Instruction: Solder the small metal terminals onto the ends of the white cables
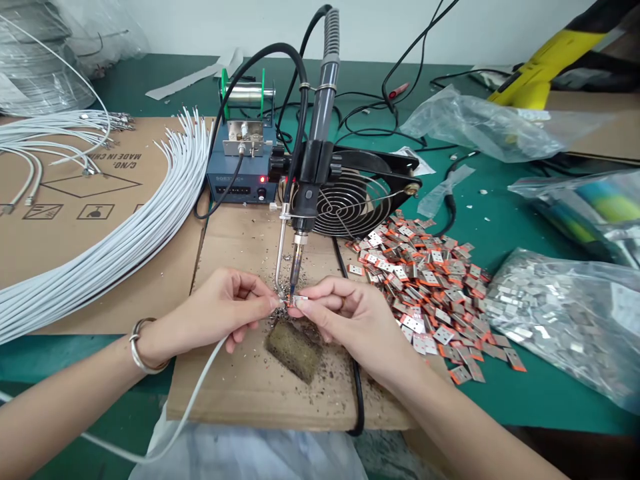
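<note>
My left hand (235, 307) pinches the end of a white cable (200, 387), whose length hangs down past the cardboard's front edge. Between the thumb and fingers of my right hand (345, 313) is a small metal USB connector (300, 300) with some orange on it. Cable end and connector meet right under the tip of an upright soldering iron (304, 200) held in a stand. A thin metal feed tube (281, 253) comes down beside the tip. Just below my fingers lies a worn brown sponge (294, 350), with dark solder crumbs around it.
A blue solder feeder (240, 180) with a wire spool (247, 93) stands behind, its red light lit. Beside it leans a round fan (355, 193). Piled USB connectors (430, 280) and a bag of metal parts (565, 313) lie right. Bundled white cables (150, 233) lie left.
</note>
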`<state>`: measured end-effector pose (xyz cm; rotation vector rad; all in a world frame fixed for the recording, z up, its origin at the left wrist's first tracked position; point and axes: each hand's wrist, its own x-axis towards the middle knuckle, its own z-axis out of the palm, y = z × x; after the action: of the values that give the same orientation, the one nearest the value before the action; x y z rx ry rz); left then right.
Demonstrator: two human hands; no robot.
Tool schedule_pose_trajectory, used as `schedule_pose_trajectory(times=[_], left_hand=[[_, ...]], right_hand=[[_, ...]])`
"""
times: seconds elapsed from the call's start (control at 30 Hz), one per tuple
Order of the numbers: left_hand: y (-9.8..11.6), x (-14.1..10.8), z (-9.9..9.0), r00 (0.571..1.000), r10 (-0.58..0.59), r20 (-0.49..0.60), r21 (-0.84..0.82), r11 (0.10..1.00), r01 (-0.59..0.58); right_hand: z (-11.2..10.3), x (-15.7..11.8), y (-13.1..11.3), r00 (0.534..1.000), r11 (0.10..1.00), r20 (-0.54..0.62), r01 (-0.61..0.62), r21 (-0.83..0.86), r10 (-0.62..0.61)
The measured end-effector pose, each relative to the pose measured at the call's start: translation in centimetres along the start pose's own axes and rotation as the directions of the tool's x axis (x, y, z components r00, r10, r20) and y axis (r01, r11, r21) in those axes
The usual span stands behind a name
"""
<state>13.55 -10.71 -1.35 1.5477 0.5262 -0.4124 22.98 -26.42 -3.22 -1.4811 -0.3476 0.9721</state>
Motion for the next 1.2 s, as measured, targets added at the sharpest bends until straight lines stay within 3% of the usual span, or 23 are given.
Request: schedule_pose_trajectory(times=[0.57, 0.97, 1.2], left_hand=[[-0.3, -0.1, 0.5, 0.998, 0.017, -0.063, 0.133, 0.991, -0.008], [-0.8, -0.4, 0.4, 0.997, 0.062, 0.040, 0.067, 0.996, -0.065], [-0.4, -0.2, 0.3, 0.997, 0.067, 0.030, 0.094, 0.993, -0.070]], right_hand=[[0.1, 0.2, 0.0, 1.000, 1.000, -0.006, -0.001, -0.005, 0.001], [-0.2, 0.1, 0.4, 0.999, 0.998, 0.052, -0.002, -0.065, 0.005], [-0.4, 0.2, 0.5, 0.998, 0.998, 0.058, 0.001, -0.066, 0.003]])
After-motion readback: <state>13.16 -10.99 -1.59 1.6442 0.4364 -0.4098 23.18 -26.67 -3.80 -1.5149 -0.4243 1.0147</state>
